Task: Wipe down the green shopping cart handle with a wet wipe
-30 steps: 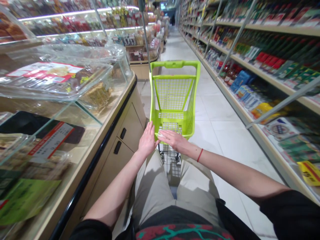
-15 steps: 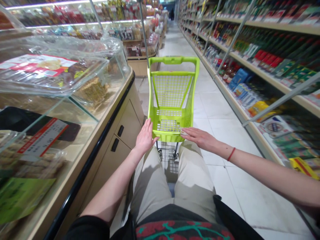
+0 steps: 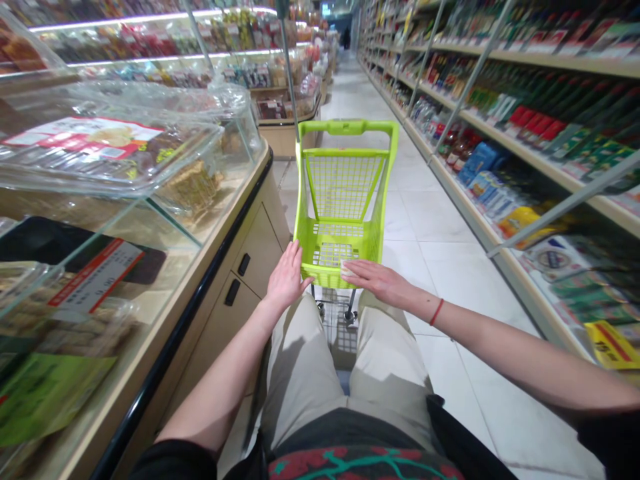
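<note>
A lime-green shopping cart (image 3: pixel 327 275) stands right in front of my knees, its near edge toward me and its handle bar at the far end. Nothing shows inside its grid basket. My left hand (image 3: pixel 286 279) rests on the near left corner, fingers stretched along the side and thumb apart. Lying flat over the right part of the near edge is my right hand (image 3: pixel 376 280), its fingers straight and close together. Neither hand is wrapped round the cart. My legs in beige trousers (image 3: pixel 390 353) are behind the basket.
A glass-sided display counter (image 3: pixel 253 183) with packaged foods runs close along the left. Shelves (image 3: pixel 530 150) of bottles and packets line the right, with slanting metal bars in front. The pale tiled floor (image 3: pixel 410 207) stretches down the aisle ahead.
My right hand has slid left along the cart's near edge, nearer the middle. The left hand stays at the corner. The whole view has shifted slightly.
</note>
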Demonstrator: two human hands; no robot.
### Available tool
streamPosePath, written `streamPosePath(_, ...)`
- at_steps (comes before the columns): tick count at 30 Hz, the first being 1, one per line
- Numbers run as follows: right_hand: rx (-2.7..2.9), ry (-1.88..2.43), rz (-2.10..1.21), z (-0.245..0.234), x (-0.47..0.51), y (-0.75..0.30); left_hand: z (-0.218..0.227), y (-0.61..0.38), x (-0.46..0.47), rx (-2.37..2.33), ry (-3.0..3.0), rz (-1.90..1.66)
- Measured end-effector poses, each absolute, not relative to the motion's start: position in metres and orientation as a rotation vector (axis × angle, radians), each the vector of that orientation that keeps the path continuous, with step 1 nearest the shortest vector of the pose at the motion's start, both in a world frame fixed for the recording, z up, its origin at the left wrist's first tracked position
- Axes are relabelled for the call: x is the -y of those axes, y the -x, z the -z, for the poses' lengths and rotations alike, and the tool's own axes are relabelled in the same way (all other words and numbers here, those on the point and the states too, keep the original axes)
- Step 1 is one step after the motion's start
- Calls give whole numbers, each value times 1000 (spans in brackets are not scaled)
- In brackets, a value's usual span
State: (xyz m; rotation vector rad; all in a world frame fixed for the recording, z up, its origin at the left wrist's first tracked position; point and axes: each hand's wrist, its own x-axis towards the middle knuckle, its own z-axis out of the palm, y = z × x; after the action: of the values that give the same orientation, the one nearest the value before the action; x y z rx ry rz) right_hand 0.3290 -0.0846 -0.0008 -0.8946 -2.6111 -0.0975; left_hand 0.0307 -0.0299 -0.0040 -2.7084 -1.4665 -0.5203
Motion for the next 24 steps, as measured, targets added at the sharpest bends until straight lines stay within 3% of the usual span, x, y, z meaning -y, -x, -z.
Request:
streamPosePath(7,2665,951,169,-10,99,-378,-3,-38,36,1495,2665,477)
streamPosePath(16,2708,861,154,-2,82,-352,4,-120,75,1063,2882,614)
streamPosePath(24,2706,931,223,-26,48,-409,13,-110,67,1031,2843,433)
